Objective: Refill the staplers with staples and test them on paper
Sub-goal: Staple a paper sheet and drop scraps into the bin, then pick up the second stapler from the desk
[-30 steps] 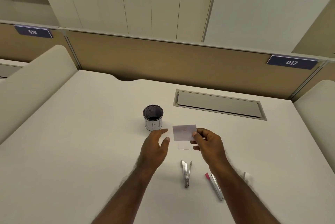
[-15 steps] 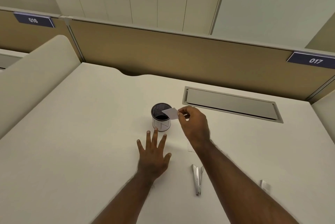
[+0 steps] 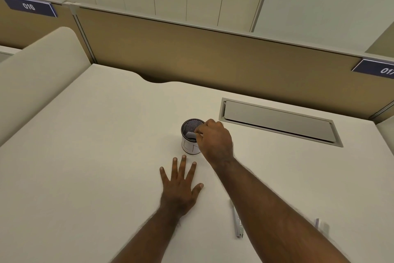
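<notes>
Right hand (image 3: 214, 138) now over the mesh cup (image 3: 190, 136) near the desk's (image 3: 85, 156) far edge, pinching the small paper (image 3: 190, 134) down into it, left hand (image 3: 180, 186) flat with fingers spread, stapler (image 3: 237, 223) near the front edge, so testing looks done.

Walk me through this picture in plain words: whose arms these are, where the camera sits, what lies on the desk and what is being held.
There is no machine: a person wears a camera on the head, so it looks down at their own two arms. The left hand lies flat, fingers spread, on the pale desk. The right hand reaches over a small mesh cup and pinches a slip of paper at its mouth. Nearer the person, an opened metal stapler lies beside the right forearm. Farther back is a closed cable hatch set into the desk.
</notes>
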The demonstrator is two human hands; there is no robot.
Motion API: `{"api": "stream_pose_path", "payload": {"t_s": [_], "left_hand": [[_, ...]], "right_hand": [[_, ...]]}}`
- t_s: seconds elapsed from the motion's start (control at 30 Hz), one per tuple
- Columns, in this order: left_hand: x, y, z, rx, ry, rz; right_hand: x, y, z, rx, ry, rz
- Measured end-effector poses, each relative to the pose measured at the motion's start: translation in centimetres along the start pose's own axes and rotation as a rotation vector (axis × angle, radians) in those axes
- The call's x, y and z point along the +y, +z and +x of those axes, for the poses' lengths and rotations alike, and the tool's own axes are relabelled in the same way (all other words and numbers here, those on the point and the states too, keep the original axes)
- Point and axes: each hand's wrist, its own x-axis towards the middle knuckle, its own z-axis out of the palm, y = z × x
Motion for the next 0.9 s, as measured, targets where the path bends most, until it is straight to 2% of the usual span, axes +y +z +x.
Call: {"api": "stream_pose_path", "payload": {"t_s": [0.13,0.47,0.57,0.8,0.9], "left_hand": [[0.1,-0.2,-0.2,0.002,0.003,0.004],[0.9,-2.1,-1.3,0.016,0.015,-0.034],[2.2,-2.8,-2.1,0.043,0.027,-0.052],[7.9,-3.0,-7.3,-0.012,0.061,-0.221],[10.5,-3.2,-9.4,0.015,0.084,-0.359]], "right_hand": [[0.2,0.4,-0.4,-0.053,-0.005,0.005],[3.2,-3.2,-5.0,0.062,0.084,0.087],[5.1,-4.4,-9.0,0.073,0.183,0.125],[6.2,-3.0,-21.3,-0.26,0.404,0.056],[6.1,-2.3,-24.2,-0.323,0.46,0.137]]}}
